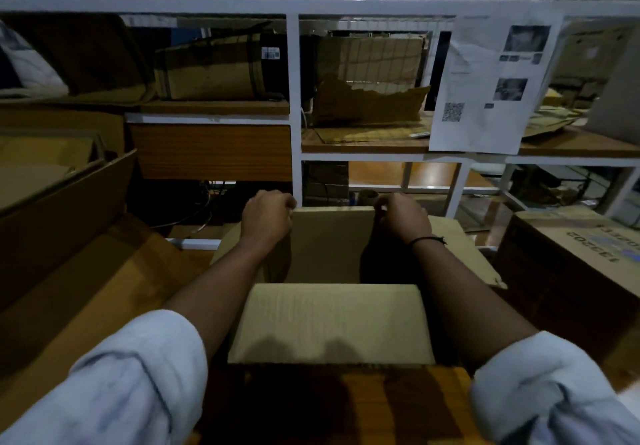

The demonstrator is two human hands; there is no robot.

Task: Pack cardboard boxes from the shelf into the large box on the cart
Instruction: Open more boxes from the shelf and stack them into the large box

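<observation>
An open cardboard box stands right in front of me, its near flap folded inward and its far flap upright. My left hand grips the far flap's top left corner. My right hand grips its top right corner. Both forearms reach forward over the box. What lies inside the box is dark and hidden. On the white shelf behind stand worn cardboard boxes, one of them torn.
A large open box stands at the left, over flat cardboard sheets. A printed closed box sits at the right. A paper notice hangs on the shelf frame. Cables trail under the shelf.
</observation>
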